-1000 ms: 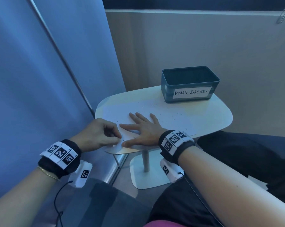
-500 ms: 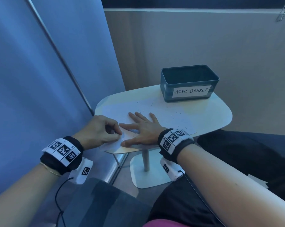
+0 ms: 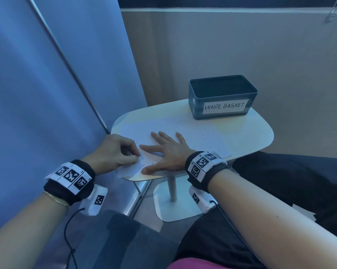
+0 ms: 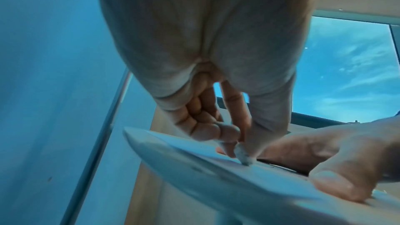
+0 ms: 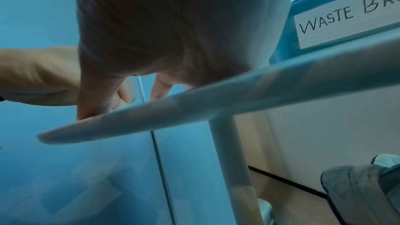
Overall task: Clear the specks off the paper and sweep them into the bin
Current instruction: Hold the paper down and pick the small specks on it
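Speck-strewn paper (image 3: 192, 133) on small white table (image 3: 256, 136), beige wall (image 3: 241, 45) behind.

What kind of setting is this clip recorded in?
Probably an indoor corner set up for recording, not a real workroom: a small pedestal side table stands between a blue partition and a beige wall, carrying only a speck-strewn paper and a bin hand-labelled "WASTE BASKET".
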